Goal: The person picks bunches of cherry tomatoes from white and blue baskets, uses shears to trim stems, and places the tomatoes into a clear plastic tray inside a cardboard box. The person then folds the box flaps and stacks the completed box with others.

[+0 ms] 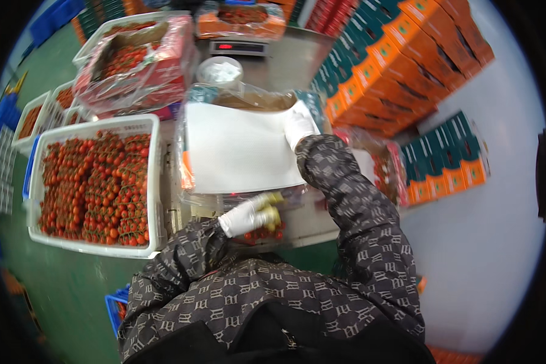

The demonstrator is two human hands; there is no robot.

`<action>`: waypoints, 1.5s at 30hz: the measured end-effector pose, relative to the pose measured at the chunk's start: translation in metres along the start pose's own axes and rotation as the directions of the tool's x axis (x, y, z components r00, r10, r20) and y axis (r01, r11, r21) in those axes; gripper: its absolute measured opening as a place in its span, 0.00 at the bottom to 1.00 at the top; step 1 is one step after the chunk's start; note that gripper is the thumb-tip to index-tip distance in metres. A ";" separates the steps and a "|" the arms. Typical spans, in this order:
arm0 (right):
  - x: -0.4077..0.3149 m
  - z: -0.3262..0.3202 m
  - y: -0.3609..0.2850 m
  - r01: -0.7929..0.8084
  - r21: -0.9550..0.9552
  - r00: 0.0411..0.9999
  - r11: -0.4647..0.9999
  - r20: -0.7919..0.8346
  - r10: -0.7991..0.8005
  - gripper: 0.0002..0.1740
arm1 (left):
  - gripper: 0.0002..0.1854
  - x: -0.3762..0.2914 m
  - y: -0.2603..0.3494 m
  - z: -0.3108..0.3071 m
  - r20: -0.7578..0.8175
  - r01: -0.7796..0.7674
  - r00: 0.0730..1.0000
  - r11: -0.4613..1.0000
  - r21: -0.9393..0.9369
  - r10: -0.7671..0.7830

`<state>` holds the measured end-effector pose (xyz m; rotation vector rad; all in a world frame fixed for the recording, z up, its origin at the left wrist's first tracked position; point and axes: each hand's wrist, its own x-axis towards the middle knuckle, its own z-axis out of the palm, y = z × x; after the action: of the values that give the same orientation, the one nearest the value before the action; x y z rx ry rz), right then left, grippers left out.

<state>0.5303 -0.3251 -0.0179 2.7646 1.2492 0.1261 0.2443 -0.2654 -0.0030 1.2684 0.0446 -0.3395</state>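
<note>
A white textured liner sheet (241,150) lies over an open carton (309,102) lined with clear plastic film. At the sheet's upper right corner is my right hand (299,125), in a white glove; whether it grips the sheet or only rests on it is unclear. My left hand (252,214), in a white glove with yellowish, stained fingers, is just below the sheet's near edge. Beneath its fingers a few red cherry tomatoes (264,234) show at the table's near edge. What that hand holds, if anything, cannot be made out.
Left stands a white crate (157,182) full of vine tomatoes. Behind it is a red film-wrapped carton (173,68) of tomatoes. A white tub (219,70) and a digital scale (239,48) stand at the back. Orange and green cartons (405,63) are stacked right, near another film-lined tomato box (398,168).
</note>
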 end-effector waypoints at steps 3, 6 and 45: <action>0.042 0.069 0.006 -0.066 -0.197 0.974 0.978 0.202 0.106 0.21 | 0.21 0.005 0.045 -0.025 0.103 -0.056 0.994 0.968 0.246 0.032; 0.046 0.076 0.001 -0.460 -0.003 0.856 0.888 0.267 0.444 0.22 | 0.31 0.068 0.079 -0.069 -0.382 0.242 0.895 0.468 0.850 0.231; -0.039 0.048 -0.051 0.151 -0.199 0.969 0.968 0.224 -0.105 0.37 | 0.13 0.058 0.071 -0.099 -0.666 0.233 0.612 0.707 0.668 0.427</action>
<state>0.4724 -0.3233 -0.0735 2.4332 1.2720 -0.0419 0.3339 -0.1668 0.0201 2.1267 0.6702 0.4215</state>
